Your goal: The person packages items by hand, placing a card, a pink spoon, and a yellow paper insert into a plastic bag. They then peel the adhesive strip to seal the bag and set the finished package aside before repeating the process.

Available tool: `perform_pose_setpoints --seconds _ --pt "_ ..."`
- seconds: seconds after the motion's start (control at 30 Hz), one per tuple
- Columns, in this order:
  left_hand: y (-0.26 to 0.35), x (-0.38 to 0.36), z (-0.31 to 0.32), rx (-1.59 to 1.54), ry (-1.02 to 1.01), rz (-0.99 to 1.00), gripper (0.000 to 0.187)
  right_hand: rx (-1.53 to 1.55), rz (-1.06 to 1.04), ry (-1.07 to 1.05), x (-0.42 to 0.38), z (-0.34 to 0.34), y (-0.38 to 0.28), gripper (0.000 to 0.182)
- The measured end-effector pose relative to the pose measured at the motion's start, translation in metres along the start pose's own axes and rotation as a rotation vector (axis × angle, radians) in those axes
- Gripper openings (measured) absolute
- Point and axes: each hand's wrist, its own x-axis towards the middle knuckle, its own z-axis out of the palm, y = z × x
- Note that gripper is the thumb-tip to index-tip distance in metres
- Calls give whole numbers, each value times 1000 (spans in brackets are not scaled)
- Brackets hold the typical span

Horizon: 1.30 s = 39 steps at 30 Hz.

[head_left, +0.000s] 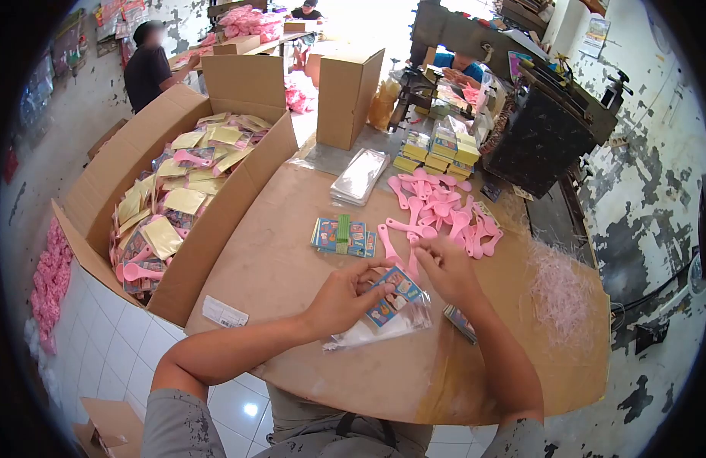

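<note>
My left hand is closed on a small blue printed card, its thumb across the front. Clear plastic bags lie under and around the card. My right hand is just right of the card, fingertips pinched at a pink measuring spoon; the fingers partly hide the grip. Just beyond it lies a heap of pink measuring spoons. A bundle of blue cards with a green band rests beyond my left hand. More cards lie partly under my right forearm.
A large open carton of packed pouches stands at the left. Behind are a stack of clear bags, bundled yellow-edged cards, an upright carton and a dark machine. Pink shreds lie right. Other people work farther back.
</note>
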Motion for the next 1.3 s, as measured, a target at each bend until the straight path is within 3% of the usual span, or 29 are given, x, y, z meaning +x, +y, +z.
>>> perform_pose_setpoints --seconds 0.03,0.13,0.23,0.33,0.43,0.53,0.83,1.03,1.17,1.3 --pt "-1 1 0 -12 7 -11 42 -99 18 53 10 1 10 28" --pt "-5 3 2 -13 -6 -1 42 -286 139 -111 26 6 21 32" --pt "-3 2 0 -21 -22 -3 41 -294 123 -17 29 12 33 29" --pt "-1 1 2 -35 -19 7 39 -52 112 69 21 -14 4 28" --pt "1 -1 2 -12 -13 -11 37 516 179 17 6 -38 -23 25" --pt "-5 0 2 0 -21 -6 36 667 73 149 -7 -38 -39 29" --pt "-1 -2 3 -125 -104 -72 34 776 107 272 -19 -25 -36 43" --pt "-5 -1 5 -136 -87 -45 32 787 162 220 -24 -16 -29 44" --pt "-2 0 7 -74 -65 -25 32 808 105 230 -28 -3 -26 44" --pt "7 -1 7 -42 -32 -126 30 719 -36 307 -37 8 -30 41"
